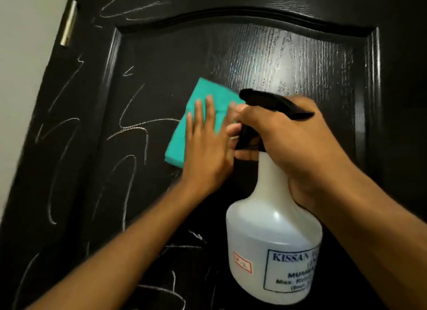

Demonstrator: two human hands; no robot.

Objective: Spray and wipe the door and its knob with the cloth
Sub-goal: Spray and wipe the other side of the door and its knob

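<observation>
Under the flat left hand [205, 148], the teal cloth [196, 115] presses the door [300, 62]; just right, the right hand [298, 143] grips the spray bottle [272, 240]. Its nozzle may wet fingers; chalk could smear.

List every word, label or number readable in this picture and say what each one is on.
"KISSAN": top line of the boxed label on the white spray bottle that the right hand grips; the rest of the line is cut off.
"MU...": a bold line lower on that label, partly hidden.
"Max. Re...": the next line, blurred.
Red-bordered sticker on the bottle: unreadable.
White scribbles on the door: no legible words.
</observation>
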